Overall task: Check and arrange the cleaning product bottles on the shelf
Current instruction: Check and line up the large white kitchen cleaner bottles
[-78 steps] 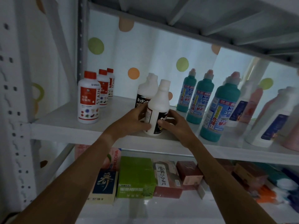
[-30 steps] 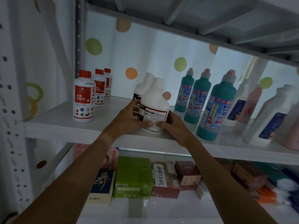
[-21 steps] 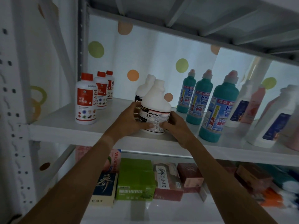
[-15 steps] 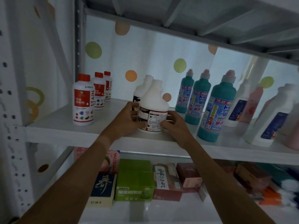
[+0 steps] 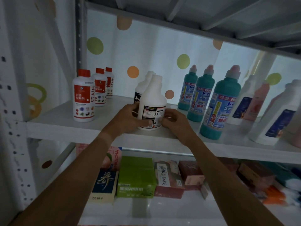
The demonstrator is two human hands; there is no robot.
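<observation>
White bottle (image 5: 152, 98) w/ black label; teal bottles (image 5: 219, 103); red-capped white bottles (image 5: 83, 95); polka-dot backdrop (image 5: 146, 51).

White bottle (image 5: 152, 101) stands upright at the shelf (image 5: 65, 128) front, label facing out.

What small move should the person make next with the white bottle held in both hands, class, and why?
Probably turn the front white bottle further round. Left hand and right hand grip its base on the shelf, and its small-print panel faces out, whereas the white bottle behind shows a bold black label.
</observation>
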